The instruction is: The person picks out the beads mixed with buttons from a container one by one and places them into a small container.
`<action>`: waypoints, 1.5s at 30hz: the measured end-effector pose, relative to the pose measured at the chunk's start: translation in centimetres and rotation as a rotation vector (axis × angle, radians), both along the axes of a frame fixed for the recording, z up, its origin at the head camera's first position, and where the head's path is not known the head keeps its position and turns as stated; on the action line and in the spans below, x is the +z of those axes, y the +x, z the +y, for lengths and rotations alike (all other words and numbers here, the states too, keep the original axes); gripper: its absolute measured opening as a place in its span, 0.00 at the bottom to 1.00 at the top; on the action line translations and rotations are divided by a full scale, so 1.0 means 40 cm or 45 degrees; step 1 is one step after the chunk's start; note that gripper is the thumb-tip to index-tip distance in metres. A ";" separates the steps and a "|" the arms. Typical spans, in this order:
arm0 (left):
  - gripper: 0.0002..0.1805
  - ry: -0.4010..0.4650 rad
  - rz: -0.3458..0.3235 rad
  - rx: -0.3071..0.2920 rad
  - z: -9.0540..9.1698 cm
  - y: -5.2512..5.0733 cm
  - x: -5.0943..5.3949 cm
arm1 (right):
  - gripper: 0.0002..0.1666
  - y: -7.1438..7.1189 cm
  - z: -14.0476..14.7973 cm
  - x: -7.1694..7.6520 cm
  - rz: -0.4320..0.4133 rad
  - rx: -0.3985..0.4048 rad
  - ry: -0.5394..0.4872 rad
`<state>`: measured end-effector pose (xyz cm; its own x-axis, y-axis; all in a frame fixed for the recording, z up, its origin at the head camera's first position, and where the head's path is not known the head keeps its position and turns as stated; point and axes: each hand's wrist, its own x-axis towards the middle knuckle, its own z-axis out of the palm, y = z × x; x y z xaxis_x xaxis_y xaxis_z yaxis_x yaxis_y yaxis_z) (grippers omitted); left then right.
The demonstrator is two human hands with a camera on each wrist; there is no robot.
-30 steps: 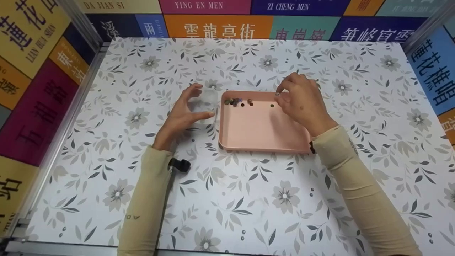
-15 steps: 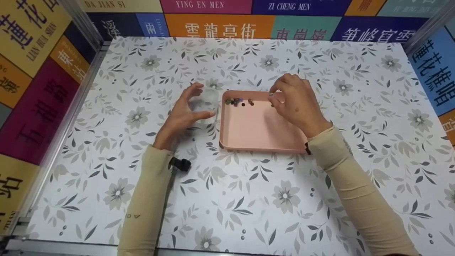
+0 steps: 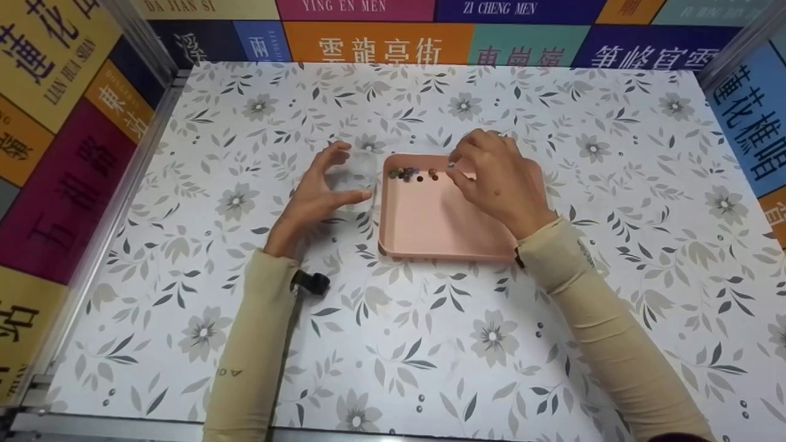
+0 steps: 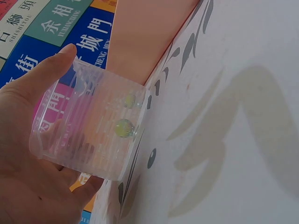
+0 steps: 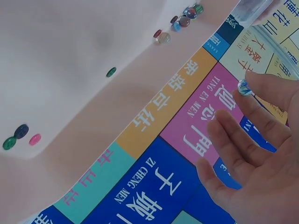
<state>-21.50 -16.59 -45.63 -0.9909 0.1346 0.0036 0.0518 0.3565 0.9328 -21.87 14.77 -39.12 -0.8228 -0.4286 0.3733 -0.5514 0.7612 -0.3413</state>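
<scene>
My left hand (image 3: 307, 195) curls round a clear plastic cup-like container (image 4: 96, 123) on the table, left of a pink tray (image 3: 424, 230). At least two greenish marbles (image 4: 124, 128) lie inside the container. Above the tray's back part, my right hand (image 3: 500, 184) pinches a clear marble with blue streaks (image 5: 244, 87) between thumb and index finger, the other fingers spread. Several glass marbles (image 5: 191, 12) cluster in the tray's back left corner. Small flat discs, among them a green disc (image 5: 111, 72) and a pink disc (image 5: 35, 139), lie along its back side.
A white table (image 3: 491, 380) with a grey floral print lies under everything. Colourful panels (image 3: 381, 46) with lettering stand behind it and at both sides. A metal rail (image 3: 123, 202) runs along the left edge.
My right hand has moved left over the tray, carrying the pinched marble toward the container. My left hand and the container have stayed in place.
</scene>
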 end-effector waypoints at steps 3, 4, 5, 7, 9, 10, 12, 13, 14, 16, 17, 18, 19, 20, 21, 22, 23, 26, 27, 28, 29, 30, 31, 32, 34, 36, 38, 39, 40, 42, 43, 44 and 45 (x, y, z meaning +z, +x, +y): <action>0.52 0.005 -0.001 -0.001 0.000 -0.002 0.002 | 0.10 -0.003 -0.007 -0.001 0.021 0.037 -0.026; 0.52 0.006 -0.003 0.000 0.000 -0.002 0.003 | 0.10 -0.003 -0.008 0.000 0.023 0.048 -0.030; 0.52 0.005 -0.004 0.001 0.000 -0.002 0.003 | 0.10 -0.004 -0.010 0.000 0.024 0.056 -0.031; 0.53 0.004 -0.008 0.003 0.000 -0.003 0.003 | 0.12 -0.003 -0.014 0.000 0.015 0.065 -0.034; 0.53 -0.004 -0.010 0.006 -0.001 -0.004 0.003 | 0.13 -0.003 -0.018 0.000 -0.002 0.073 -0.043; 0.53 -0.010 -0.009 0.008 -0.001 -0.004 0.003 | 0.13 -0.003 -0.020 0.001 -0.012 0.075 -0.047; 0.53 -0.017 -0.007 0.010 -0.002 -0.003 0.003 | 0.13 -0.002 -0.025 0.002 -0.034 0.071 -0.049; 0.53 -0.020 -0.007 0.011 -0.002 -0.002 0.003 | 0.13 -0.002 -0.028 0.003 -0.043 0.069 -0.047; 0.52 -0.007 -0.007 0.010 -0.003 -0.002 0.003 | 0.12 -0.001 -0.030 0.004 -0.044 0.066 -0.042; 0.52 0.016 -0.006 0.004 -0.005 -0.001 0.003 | 0.12 -0.001 -0.036 0.005 -0.041 0.063 -0.031; 0.52 0.030 -0.005 0.000 -0.005 0.000 0.003 | 0.11 -0.001 -0.038 0.006 -0.039 0.063 -0.029; 0.52 0.045 -0.003 -0.004 -0.005 0.000 0.004 | 0.11 -0.001 -0.040 0.007 -0.036 0.065 -0.028; 0.52 0.059 -0.003 -0.009 -0.004 0.000 0.005 | 0.11 0.000 -0.041 0.008 -0.034 0.068 -0.030; 0.52 0.076 -0.004 -0.015 -0.004 0.000 0.005 | 0.11 0.000 -0.043 0.008 -0.032 0.069 -0.031; 0.52 0.077 -0.004 -0.016 -0.003 0.001 0.006 | 0.11 0.000 -0.044 0.009 -0.035 0.071 -0.028; 0.52 0.081 -0.006 -0.016 -0.002 0.001 0.007 | 0.11 0.001 -0.045 0.009 -0.041 0.073 -0.027; 0.52 0.083 -0.007 -0.016 -0.001 0.002 0.007 | 0.11 0.001 -0.045 0.009 -0.046 0.075 -0.022; 0.52 0.071 -0.010 -0.011 0.000 0.001 0.004 | 0.12 0.003 -0.047 0.009 -0.058 0.076 -0.012; 0.52 0.062 -0.011 -0.008 0.000 0.001 0.004 | 0.12 0.004 -0.048 0.009 -0.061 0.076 -0.009; 0.52 0.057 -0.014 -0.006 0.000 0.001 0.003 | 0.12 0.005 -0.048 0.009 -0.064 0.076 -0.009; 0.52 0.052 -0.016 -0.004 0.001 0.001 0.003 | 0.12 0.005 -0.049 0.009 -0.065 0.074 -0.007; 0.52 0.051 -0.021 -0.003 0.001 0.001 0.004 | 0.12 0.005 -0.049 0.009 -0.066 0.072 -0.007; 0.53 0.053 -0.028 -0.001 0.001 0.001 0.004 | 0.12 0.005 -0.050 0.009 -0.064 0.071 -0.006; 0.53 0.057 -0.034 -0.002 0.002 0.000 0.005 | 0.12 0.004 -0.051 0.010 -0.061 0.070 -0.001; 0.53 0.067 -0.043 -0.003 0.002 0.000 0.006 | 0.11 0.002 -0.053 0.010 -0.051 0.071 0.004; 0.53 0.069 -0.043 -0.004 0.002 -0.001 0.006 | 0.11 0.001 -0.056 0.010 -0.041 0.075 0.009; 0.53 0.065 -0.036 -0.007 0.002 -0.001 0.006 | 0.11 0.000 -0.059 0.010 -0.035 0.077 0.010; 0.52 0.062 -0.032 -0.007 0.002 -0.001 0.005 | 0.11 0.001 -0.061 0.010 -0.034 0.078 0.009; 0.52 0.057 -0.028 -0.008 0.002 -0.001 0.004 | 0.11 0.001 -0.063 0.009 -0.036 0.079 0.007; 0.52 0.050 -0.030 -0.010 0.002 -0.001 0.002 | 0.11 0.003 -0.067 0.009 -0.043 0.080 0.011; 0.52 0.050 -0.031 -0.009 0.002 -0.001 0.001 | 0.11 0.004 -0.069 0.008 -0.049 0.082 0.010; 0.52 0.043 -0.027 -0.008 0.002 -0.001 0.000 | 0.11 0.004 -0.071 0.008 -0.050 0.086 0.012; 0.52 0.036 -0.023 -0.007 0.002 -0.001 -0.001 | 0.12 0.005 -0.073 0.008 -0.051 0.090 0.015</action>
<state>-21.56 -16.51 -45.69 -0.9901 0.1400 -0.0106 0.0365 0.3296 0.9434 -21.67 11.87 -38.80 -0.8047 -0.4901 0.3350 -0.5897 0.7252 -0.3554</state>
